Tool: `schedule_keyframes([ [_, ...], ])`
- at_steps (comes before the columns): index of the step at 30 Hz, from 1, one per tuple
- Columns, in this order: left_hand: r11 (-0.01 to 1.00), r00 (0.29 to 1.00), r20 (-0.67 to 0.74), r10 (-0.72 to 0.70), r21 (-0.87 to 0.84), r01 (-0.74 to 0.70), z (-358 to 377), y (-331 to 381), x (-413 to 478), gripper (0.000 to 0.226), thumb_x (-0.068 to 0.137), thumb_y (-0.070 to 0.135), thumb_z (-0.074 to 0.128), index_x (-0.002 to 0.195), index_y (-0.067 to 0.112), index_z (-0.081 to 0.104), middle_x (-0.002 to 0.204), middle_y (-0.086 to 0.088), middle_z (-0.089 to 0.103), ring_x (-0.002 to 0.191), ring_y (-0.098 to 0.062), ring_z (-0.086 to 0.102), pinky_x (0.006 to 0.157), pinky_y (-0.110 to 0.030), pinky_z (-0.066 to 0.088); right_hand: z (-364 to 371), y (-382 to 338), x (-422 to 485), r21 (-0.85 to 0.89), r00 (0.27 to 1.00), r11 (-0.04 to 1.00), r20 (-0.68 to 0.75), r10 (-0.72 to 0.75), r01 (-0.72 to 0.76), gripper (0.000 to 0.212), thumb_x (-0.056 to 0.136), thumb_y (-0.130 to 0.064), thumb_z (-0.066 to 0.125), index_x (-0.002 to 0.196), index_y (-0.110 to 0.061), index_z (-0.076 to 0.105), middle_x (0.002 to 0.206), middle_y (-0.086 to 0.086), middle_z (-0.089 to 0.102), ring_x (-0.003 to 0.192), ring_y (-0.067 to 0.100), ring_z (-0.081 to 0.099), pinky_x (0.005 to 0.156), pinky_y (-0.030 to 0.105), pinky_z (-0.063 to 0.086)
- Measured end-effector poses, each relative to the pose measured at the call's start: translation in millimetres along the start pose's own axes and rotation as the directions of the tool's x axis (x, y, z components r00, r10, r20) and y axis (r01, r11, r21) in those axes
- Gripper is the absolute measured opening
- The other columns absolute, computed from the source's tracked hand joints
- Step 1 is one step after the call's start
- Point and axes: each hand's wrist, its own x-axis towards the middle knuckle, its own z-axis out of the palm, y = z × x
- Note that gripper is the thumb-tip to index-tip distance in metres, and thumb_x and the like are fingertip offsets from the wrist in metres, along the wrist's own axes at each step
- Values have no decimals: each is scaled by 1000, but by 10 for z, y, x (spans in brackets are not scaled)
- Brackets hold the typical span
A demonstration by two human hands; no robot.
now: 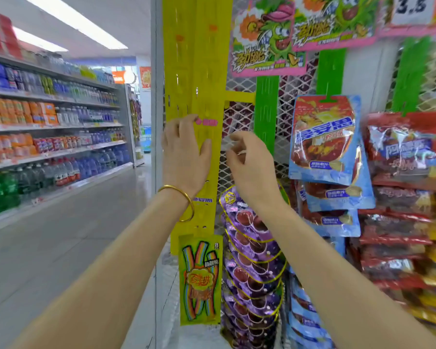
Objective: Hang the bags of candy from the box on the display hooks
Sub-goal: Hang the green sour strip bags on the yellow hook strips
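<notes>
Nearest, two bare forearms rise from the bottom edge toward the centre, the left wrist wearing a gold bangle (184,202). Between them, at 6 o'clock, one candy bag (199,280) hangs upright from the bottom end of a yellow strip (196,71). The bag is yellow-green and printed with rainbow sour belts.

The left hand (184,152) lies against the face of the strip at centre. Its fingers (186,122) are bent, with the tips beside a pink tag (208,122), and the thumb lies flat on the plastic. I cannot tell whether it pinches anything. At 3 o'clock of it, just off the strip's right edge, the right hand (249,162) has its fingers curled in. Thumb and forefinger pinch a small pale piece (228,143) that is too blurred to name.

Just below the right wrist, toward 5 o'clock, a column of purple bags (252,268) overlaps down the rack, each showing dark round sweets. At 3 o'clock, blue bags (325,139) hang in a stack from a green strip (331,69). Red bags (400,152) crowd the right edge beyond them. All of these hang in front of a white mesh panel (239,117).

Farthest off, at 9 o'clock, long shelves (56,127) hold rows of bottled drinks: orange, blue, clear and green. They run along a grey floor (73,235).
</notes>
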Motion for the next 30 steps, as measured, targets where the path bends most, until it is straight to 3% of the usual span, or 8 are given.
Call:
schedule_keyframes([
  [3, 1000, 999, -43, -3, 13, 3, 1, 155, 355, 49, 87, 18, 57, 133, 10, 41, 133, -15, 41, 123, -30, 38, 101, -32, 27, -87, -111, 354, -14, 999, 1000, -53, -10, 9, 24, 92, -10, 49, 115, -9, 54, 100, 7, 58, 90, 23, 58, 80, 46, 50],
  [7, 997, 996, -39, -78, 4, 78, 32, 211, 615, 53, 88, 19, 54, 137, 13, 35, 136, -14, 36, 126, -30, 35, 103, -35, 27, -234, -158, 633, -122, 993, 992, -113, -19, 5, 24, 93, -12, 51, 116, -12, 54, 113, 8, 55, 87, 15, 52, 79, 34, 46],
  [10, 991, 991, -32, -132, -14, 132, 89, 175, 686, 54, 87, 20, 56, 136, 13, 34, 135, -14, 36, 125, -32, 35, 102, -38, 30, -348, -128, 731, -288, 984, 954, -171, 39, -88, 27, 94, -16, 51, 120, -11, 46, 124, 7, 44, 81, 14, 42, 61, 26, 31],
  [17, 975, 975, -6, -220, -44, 220, 236, 126, 750, 59, 86, 23, 62, 135, 11, 33, 134, -15, 38, 124, -34, 38, 102, -42, 33, -378, -143, 779, -424, 980, 895, -190, 62, -139, 41, 94, -21, 51, 128, -3, 34, 132, 15, 36, 84, 14, 30, 69, 27, 26],
  [19, 970, 972, -14, -236, -58, 235, 257, 124, 762, 58, 85, 23, 62, 135, 11, 34, 134, -15, 39, 125, -34, 37, 102, -42, 33, -390, -152, 791, -464, 981, 874, -187, 59, -141, 43, 95, -23, 51, 128, -3, 32, 132, 16, 37, 83, 15, 31, 69, 28, 25],
  [23, 962, 963, -33, -268, -66, 266, 244, 132, 798, 54, 86, 22, 61, 133, 10, 37, 133, -15, 40, 125, -33, 37, 103, -40, 32, -382, -117, 828, -509, 983, 848, -166, 76, -152, 48, 95, -27, 50, 130, -2, 30, 131, 18, 40, 92, 24, 50, 68, 29, 27],
  [26, 957, 959, -31, -280, -84, 277, 212, 137, 829, 49, 89, 17, 58, 132, 9, 39, 134, -16, 38, 122, -33, 41, 102, -39, 33, -336, -66, 880, -507, 979, 848, -193, 61, -153, 46, 92, -25, 52, 128, -2, 32, 127, 18, 41, 79, 19, 40, 66, 30, 30],
  [30, 955, 961, -1, -276, -108, 275, 181, 138, 834, 47, 89, 14, 58, 132, 7, 38, 134, -16, 33, 110, -33, 49, 96, -36, 37, -266, 15, 911, -513, 976, 846, -216, 37, -145, 47, 90, -28, 56, 122, -4, 30, 121, 14, 41, 67, 25, 54, 55, 33, 37],
])
